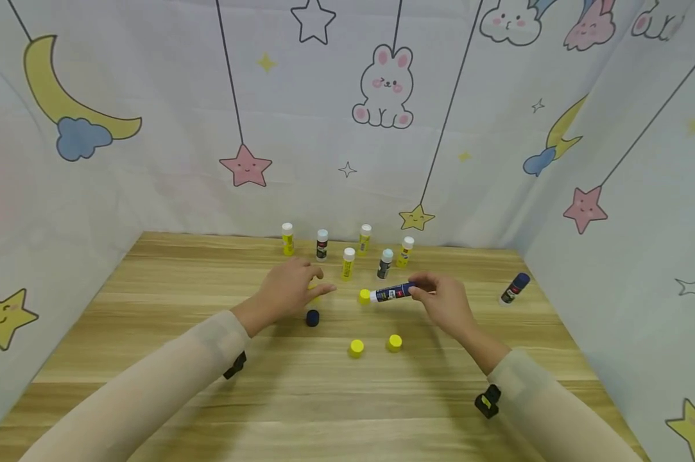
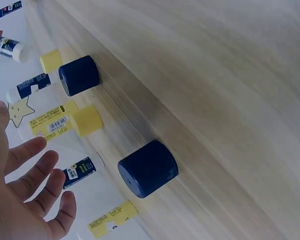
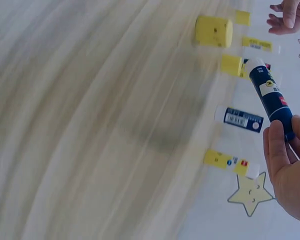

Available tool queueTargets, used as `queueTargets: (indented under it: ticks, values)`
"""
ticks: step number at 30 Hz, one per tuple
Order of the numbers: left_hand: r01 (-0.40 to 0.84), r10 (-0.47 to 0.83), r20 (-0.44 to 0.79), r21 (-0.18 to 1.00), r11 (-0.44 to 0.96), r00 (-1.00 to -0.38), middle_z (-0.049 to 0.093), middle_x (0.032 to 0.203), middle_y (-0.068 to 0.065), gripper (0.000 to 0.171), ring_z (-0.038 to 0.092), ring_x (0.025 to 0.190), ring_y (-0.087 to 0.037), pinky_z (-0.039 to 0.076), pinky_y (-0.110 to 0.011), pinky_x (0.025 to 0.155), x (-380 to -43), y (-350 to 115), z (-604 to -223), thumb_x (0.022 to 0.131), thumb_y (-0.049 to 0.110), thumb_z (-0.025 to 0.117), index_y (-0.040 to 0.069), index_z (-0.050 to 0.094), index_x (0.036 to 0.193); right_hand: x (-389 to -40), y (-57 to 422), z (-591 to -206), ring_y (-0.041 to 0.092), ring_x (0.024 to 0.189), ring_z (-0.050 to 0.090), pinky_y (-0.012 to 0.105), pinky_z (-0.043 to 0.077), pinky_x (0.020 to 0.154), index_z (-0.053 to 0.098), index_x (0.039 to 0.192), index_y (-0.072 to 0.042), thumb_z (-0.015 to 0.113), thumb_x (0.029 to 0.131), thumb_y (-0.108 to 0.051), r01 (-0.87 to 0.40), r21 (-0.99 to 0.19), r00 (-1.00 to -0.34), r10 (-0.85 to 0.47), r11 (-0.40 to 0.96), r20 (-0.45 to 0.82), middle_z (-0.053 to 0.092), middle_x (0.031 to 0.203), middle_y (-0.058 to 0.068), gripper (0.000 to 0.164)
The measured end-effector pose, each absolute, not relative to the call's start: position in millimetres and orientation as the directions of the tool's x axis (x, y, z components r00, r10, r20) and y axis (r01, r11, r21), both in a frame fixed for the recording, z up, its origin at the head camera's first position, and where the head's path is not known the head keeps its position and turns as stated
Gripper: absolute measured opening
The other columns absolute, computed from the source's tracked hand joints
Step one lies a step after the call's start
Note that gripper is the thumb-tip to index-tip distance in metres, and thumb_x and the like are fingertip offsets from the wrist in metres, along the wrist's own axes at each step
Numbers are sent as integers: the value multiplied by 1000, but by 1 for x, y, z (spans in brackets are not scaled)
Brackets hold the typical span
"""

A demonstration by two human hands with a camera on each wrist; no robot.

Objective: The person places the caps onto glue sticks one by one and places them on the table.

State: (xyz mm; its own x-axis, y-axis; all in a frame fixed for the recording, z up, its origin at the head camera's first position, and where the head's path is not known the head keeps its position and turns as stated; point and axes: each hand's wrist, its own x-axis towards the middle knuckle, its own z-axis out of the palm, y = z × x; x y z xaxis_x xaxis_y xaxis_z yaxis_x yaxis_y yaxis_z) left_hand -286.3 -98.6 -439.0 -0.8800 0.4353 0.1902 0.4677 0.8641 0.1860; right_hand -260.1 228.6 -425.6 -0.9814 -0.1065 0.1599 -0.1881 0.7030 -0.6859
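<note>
My right hand [image 1: 446, 305] pinches a dark blue glue stick [image 1: 393, 292] by its blue end. The stick lies nearly level in the head view, its white end pointing left beside a yellow cap [image 1: 364, 296]. My left hand [image 1: 286, 285] holds nothing; its fingers are spread and slightly bent above the table. Near its palm stands a dark blue cap [image 1: 312, 318], and a second dark blue cap [image 2: 148, 169] shows in the left wrist view. A yellow cap [image 1: 314, 294] is partly hidden by the left thumb.
Behind the hands stand several glue sticks with white ends, including a yellow one [image 1: 348, 264] and a dark one [image 1: 385, 264]. A capped dark blue stick [image 1: 514, 289] stands far right. Two yellow caps, one left [image 1: 356, 348] and one right [image 1: 394, 343], sit nearer. A patterned curtain [image 1: 324, 115] encloses the table.
</note>
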Motion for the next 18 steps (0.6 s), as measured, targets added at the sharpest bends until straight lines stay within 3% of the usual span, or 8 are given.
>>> queueTargets:
  ticks: [11,18]
  values:
    - [349,325,134,252,902,-936,71,119,-9,59,67,102,-28,58,-43,81,-301,-108,-443,99,62,53,10,73,119,-263,261,-413,30,101,72,46,59,84,71,121,-5,65,101,-17,-258,-526,-963,-171,810,209,74,112,14,24]
    - [288,266,111,324,901,-958,73,107,-8,57,67,93,-24,57,-39,69,-309,-113,-444,99,61,55,10,74,118,-266,278,-414,31,98,72,48,58,82,73,118,-5,67,100,-16,-292,-429,-949,-202,855,242,75,109,13,23]
